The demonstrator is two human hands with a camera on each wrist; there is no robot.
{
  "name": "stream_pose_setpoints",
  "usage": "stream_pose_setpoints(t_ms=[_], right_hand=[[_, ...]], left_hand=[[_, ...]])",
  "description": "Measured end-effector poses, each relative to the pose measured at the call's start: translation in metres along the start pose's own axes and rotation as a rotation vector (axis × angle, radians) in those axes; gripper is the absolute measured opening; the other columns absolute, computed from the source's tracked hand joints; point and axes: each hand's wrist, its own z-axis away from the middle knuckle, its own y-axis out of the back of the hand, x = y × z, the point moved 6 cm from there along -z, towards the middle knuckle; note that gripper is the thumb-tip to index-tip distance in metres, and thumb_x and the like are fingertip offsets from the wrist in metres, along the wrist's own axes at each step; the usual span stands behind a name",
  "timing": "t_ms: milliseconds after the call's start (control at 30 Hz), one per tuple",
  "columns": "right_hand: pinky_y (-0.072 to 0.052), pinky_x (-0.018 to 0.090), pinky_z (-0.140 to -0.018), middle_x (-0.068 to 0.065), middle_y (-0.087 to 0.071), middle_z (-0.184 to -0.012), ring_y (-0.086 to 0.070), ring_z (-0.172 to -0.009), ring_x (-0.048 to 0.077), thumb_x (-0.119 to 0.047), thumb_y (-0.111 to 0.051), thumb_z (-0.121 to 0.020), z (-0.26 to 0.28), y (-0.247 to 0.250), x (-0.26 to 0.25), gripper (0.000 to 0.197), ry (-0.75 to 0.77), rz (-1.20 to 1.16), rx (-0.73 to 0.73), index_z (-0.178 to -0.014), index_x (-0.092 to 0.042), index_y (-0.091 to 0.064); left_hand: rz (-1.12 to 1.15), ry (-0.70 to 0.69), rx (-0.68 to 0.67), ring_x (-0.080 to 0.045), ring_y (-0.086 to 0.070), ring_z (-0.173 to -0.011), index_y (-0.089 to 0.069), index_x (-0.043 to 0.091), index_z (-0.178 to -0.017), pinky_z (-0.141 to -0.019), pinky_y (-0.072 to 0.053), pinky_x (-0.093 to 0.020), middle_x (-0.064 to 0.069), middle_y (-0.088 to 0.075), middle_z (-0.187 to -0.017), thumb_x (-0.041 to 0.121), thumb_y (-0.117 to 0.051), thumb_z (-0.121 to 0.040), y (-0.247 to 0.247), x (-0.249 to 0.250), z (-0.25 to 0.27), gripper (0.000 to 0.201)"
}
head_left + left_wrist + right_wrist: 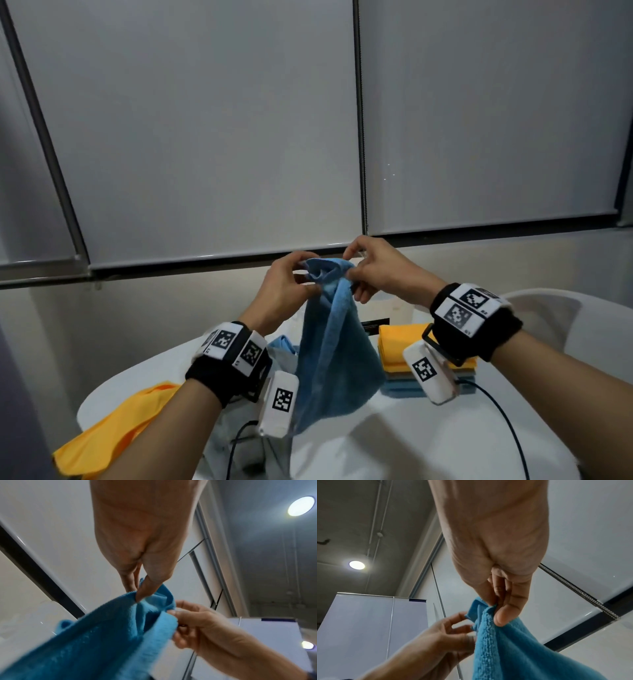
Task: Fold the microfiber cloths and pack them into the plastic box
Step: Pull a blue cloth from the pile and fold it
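Note:
A blue microfiber cloth (334,346) hangs in the air above the white table (394,442), held up by its top edge. My left hand (291,286) pinches that edge on the left and my right hand (368,270) pinches it on the right, the two hands close together. In the left wrist view the left thumb and fingers (137,588) nip the blue cloth (106,639). The right wrist view shows the right thumb (503,616) pressing the blue cloth (508,646) against the fingers. A stack of folded orange, grey and blue cloths (397,356) sits at the right. The plastic box cannot be made out.
An unfolded orange cloth (113,431) lies at the table's left front, a grey cloth (236,445) under my left wrist, and another blue cloth (282,344) behind it. A white chair back (548,315) stands at the right. Black cables (507,421) trail from both wrist units.

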Motion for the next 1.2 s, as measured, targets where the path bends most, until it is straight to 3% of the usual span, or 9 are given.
stream_pose_setpoints(t_ms=[167, 233, 300, 400, 533, 700, 900, 1033, 1200], right_hand=[[-0.059, 0.035, -0.053, 0.028, -0.068, -0.076, -0.065, -0.057, 0.032, 0.011, -0.054, -0.090, 0.004, 0.015, -0.003, 0.034, 0.003, -0.148, 0.054, -0.114, -0.013, -0.061], [-0.061, 0.036, -0.057, 0.032, -0.069, -0.085, -0.068, -0.063, 0.037, 0.011, -0.053, -0.090, 0.006, 0.018, -0.003, 0.035, -0.011, -0.228, 0.060, -0.112, -0.011, -0.068], [-0.063, 0.035, -0.061, 0.030, -0.071, -0.097, -0.073, -0.073, 0.038, 0.009, -0.052, -0.092, 0.008, 0.018, -0.002, 0.031, -0.019, -0.277, 0.039, -0.111, -0.006, -0.071], [-0.062, 0.031, -0.065, 0.023, -0.072, -0.102, -0.075, -0.084, 0.032, 0.005, -0.056, -0.094, 0.009, 0.017, -0.005, 0.022, -0.002, -0.285, 0.012, -0.109, 0.000, -0.071], [-0.063, 0.035, -0.074, 0.024, -0.073, -0.098, -0.075, -0.087, 0.033, 0.005, -0.068, -0.086, 0.009, 0.022, -0.006, 0.023, 0.009, -0.186, -0.056, -0.108, 0.003, -0.068], [-0.048, 0.030, -0.057, 0.006, -0.067, -0.071, -0.059, -0.064, 0.015, -0.018, -0.079, -0.079, 0.009, 0.040, -0.010, 0.011, 0.069, 0.332, -0.006, -0.086, -0.011, -0.074], [-0.030, 0.034, -0.059, 0.012, -0.046, -0.064, -0.043, -0.064, 0.018, -0.014, -0.069, -0.072, 0.019, 0.062, -0.028, 0.021, 0.175, 0.179, 0.020, -0.065, -0.001, -0.054], [-0.046, 0.031, -0.062, 0.014, -0.065, -0.075, -0.060, -0.068, 0.017, -0.004, -0.078, -0.077, 0.030, 0.092, -0.033, 0.015, 0.187, 0.109, 0.060, -0.079, -0.004, -0.063], [-0.055, 0.033, -0.067, 0.013, -0.075, -0.089, -0.067, -0.074, 0.015, -0.016, -0.086, -0.075, 0.028, 0.119, -0.021, 0.019, 0.101, 0.357, 0.010, -0.088, -0.009, -0.074]], left_hand=[[-0.470, -0.017, 0.203, -0.012, -0.059, -0.107, -0.058, 0.021, -0.115, -0.085, -0.053, -0.029, 0.003, -0.058, -0.122, 0.004, -0.069, -0.083, 0.010, -0.011, -0.007, 0.038], [-0.383, -0.078, 0.216, -0.011, -0.061, -0.101, -0.062, 0.021, -0.107, -0.088, -0.056, -0.036, 0.005, -0.064, -0.114, 0.016, -0.065, -0.090, 0.003, -0.001, -0.003, 0.018], [-0.171, -0.065, 0.102, -0.011, -0.068, -0.093, -0.069, 0.022, -0.101, -0.082, -0.060, -0.041, 0.006, -0.071, -0.101, 0.036, -0.064, -0.095, -0.012, 0.012, 0.004, 0.017], [-0.111, -0.039, -0.123, -0.007, -0.069, -0.096, -0.067, 0.025, -0.112, -0.082, -0.060, -0.033, 0.007, -0.071, -0.107, 0.052, -0.070, -0.087, -0.038, 0.024, 0.011, 0.037], [-0.334, -0.091, -0.125, -0.008, -0.069, -0.091, -0.065, 0.025, -0.118, -0.082, -0.060, -0.037, 0.005, -0.070, -0.104, 0.019, -0.070, -0.086, -0.043, 0.023, 0.003, 0.033], [-0.424, -0.159, -0.146, -0.007, -0.067, -0.083, -0.075, 0.025, -0.104, -0.076, -0.056, -0.028, 0.007, -0.073, -0.088, 0.009, -0.058, -0.089, -0.034, 0.039, -0.004, 0.028], [-0.602, -0.171, -0.153, -0.011, -0.051, -0.058, -0.067, 0.020, -0.075, -0.059, -0.043, -0.030, 0.006, -0.058, -0.062, 0.005, -0.061, -0.077, -0.012, 0.053, -0.013, 0.016], [-0.589, -0.120, -0.154, -0.012, -0.064, -0.066, -0.075, 0.018, -0.085, -0.064, -0.054, -0.035, 0.000, -0.073, -0.074, 0.004, -0.063, -0.082, 0.017, 0.062, -0.012, 0.019], [-0.566, -0.106, -0.194, -0.022, -0.072, -0.084, -0.076, 0.023, -0.088, -0.080, -0.058, -0.044, 0.003, -0.076, -0.082, 0.017, -0.076, -0.083, 0.042, 0.065, -0.009, 0.008]])
